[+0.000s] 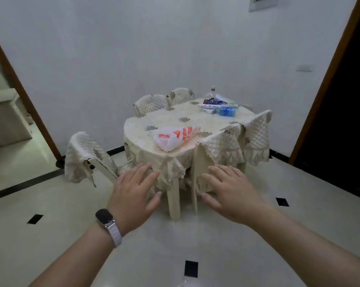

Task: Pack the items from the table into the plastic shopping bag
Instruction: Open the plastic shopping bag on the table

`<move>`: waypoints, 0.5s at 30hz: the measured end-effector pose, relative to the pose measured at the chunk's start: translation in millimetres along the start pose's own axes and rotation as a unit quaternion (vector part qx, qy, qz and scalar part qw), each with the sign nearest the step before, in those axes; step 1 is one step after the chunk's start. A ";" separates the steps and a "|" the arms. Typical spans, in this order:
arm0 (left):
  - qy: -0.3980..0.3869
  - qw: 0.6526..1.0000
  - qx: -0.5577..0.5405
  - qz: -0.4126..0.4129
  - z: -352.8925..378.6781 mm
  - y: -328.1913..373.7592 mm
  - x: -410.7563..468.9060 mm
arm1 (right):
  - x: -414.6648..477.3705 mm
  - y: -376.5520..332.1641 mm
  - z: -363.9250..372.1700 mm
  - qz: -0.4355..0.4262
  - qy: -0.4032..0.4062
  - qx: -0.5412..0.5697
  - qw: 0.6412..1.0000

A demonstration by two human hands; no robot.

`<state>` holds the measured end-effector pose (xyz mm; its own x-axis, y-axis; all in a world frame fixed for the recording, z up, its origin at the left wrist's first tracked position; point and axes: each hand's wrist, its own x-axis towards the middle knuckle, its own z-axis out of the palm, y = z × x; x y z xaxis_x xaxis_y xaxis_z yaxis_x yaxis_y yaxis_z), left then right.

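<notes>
Both arms reached forward above the tiled floor, the left hand [133, 191] and right hand [230, 193] empty, palms down, fingers loosely spread. The plastic shopping bag [172, 136] lay flat on the covered table [197, 121], well apart from the items [219, 106] clustered at its far edge.

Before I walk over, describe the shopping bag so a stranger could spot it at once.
Find the cream-clothed dining table against the wall. On its near edge lies the plastic shopping bag, white with orange print, apart from the blue packets clustered at the far side.
</notes>
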<state>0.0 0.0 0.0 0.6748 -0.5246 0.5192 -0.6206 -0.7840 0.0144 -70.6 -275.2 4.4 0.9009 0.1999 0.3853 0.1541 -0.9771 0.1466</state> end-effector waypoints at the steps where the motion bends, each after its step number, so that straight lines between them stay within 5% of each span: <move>1: -0.010 1.000 -0.010 -0.004 5.7 -13.1 5.8 | 14.8 -4.0 6.3 -0.006 -0.005 0.003 1.000; 15: -0.006 0.997 -0.065 -0.032 92.9 -195.8 80.1 | 196.6 -54.0 86.7 0.015 -0.007 0.010 1.000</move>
<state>212.7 80.7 -40.6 0.7194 -0.4786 0.5034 -0.6212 -0.7676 0.1579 133.4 -189.4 -6.8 0.9111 0.1694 0.3758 0.1345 -0.9839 0.1174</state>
